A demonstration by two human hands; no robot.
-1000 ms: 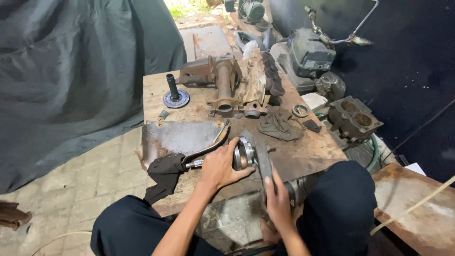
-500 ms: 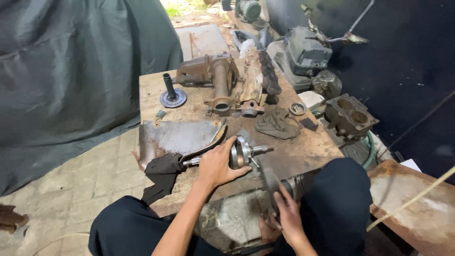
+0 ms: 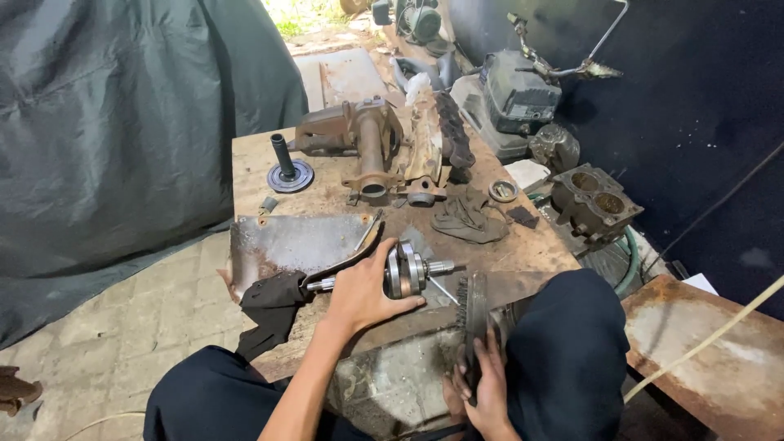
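Observation:
My left hand [image 3: 363, 286] rests on a metal crankshaft [image 3: 406, 272] that lies across the near part of a worn wooden bench [image 3: 327, 180], gripping it by its round webs. My right hand [image 3: 482, 384] is lower, at the bench's front edge between my knees, and holds a dark wire brush [image 3: 474, 306] by its handle, bristles pointing up toward the crankshaft. A black rag [image 3: 273, 306] lies just left of my left hand, next to a bent grey metal sheet [image 3: 290, 245].
Rusty engine castings [image 3: 371, 147], a flanged black post [image 3: 287, 167], a dirty cloth [image 3: 469, 220] and a small ring [image 3: 503, 191] sit farther back on the bench. A cylinder block [image 3: 594, 200] and engine parts lie right; a grey tarp [image 3: 114, 122] hangs left.
My right hand has dropped from beside the crankshaft down to the bench's front edge with the brush. My left hand has stayed on the crankshaft.

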